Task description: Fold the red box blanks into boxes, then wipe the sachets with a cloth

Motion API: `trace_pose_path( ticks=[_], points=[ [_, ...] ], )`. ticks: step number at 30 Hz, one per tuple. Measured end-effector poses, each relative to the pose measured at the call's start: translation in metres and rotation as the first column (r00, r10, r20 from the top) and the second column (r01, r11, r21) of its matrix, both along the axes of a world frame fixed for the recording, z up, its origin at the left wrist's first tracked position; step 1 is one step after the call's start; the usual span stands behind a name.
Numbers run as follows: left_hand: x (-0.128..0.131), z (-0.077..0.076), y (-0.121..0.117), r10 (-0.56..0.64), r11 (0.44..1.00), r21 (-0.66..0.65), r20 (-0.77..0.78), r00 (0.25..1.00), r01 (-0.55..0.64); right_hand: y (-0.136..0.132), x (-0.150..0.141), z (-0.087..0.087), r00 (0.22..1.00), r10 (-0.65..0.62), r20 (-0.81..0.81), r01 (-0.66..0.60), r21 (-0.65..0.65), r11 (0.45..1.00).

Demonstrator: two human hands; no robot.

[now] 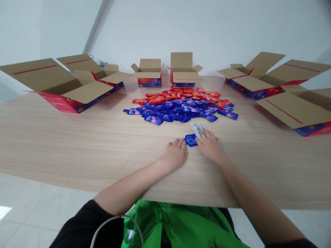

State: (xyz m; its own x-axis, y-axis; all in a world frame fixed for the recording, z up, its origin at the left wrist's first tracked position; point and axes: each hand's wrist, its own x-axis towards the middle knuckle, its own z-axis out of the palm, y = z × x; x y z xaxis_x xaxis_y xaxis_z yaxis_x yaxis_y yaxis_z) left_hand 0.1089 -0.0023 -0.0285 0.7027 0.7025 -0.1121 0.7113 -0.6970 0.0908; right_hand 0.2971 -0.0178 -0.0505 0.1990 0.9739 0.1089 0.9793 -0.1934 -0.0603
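Note:
A single blue sachet point(190, 140) lies flat on the table in front of me. My left hand point(176, 151) rests flat at its left end, fingers extended and fingertips touching the sachet's edge. My right hand point(210, 144) is closed over a pale grey-blue cloth point(198, 129), which it holds against the right part of the sachet. That part of the sachet is hidden under the cloth and fingers. Beyond my hands is a heap of blue sachets point(178, 109), with red sachets point(178, 93) heaped behind and partly beneath them.
Open cardboard boxes stand around the table point(77, 148): a red-and-blue box point(74, 100) at the left with another behind it, a small box point(150, 82) and a second small box point(183, 82) at the back, and several at the right, including a box point(310, 128) nearest me.

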Motion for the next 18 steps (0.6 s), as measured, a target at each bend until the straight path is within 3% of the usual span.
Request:
trace_pose_path(
  ticks=[11,18],
  points=[
    [-0.001,0.002,0.001,-0.030,1.000,0.010,0.021,0.999,0.029,0.003,-0.002,-0.008,0.998,0.051,0.040,-0.053,0.071,0.996],
    [0.000,-0.001,-0.003,-0.017,0.999,0.028,0.045,0.999,0.016,0.003,-0.028,-0.009,0.974,0.222,0.048,-0.226,0.098,0.969]
  ],
)
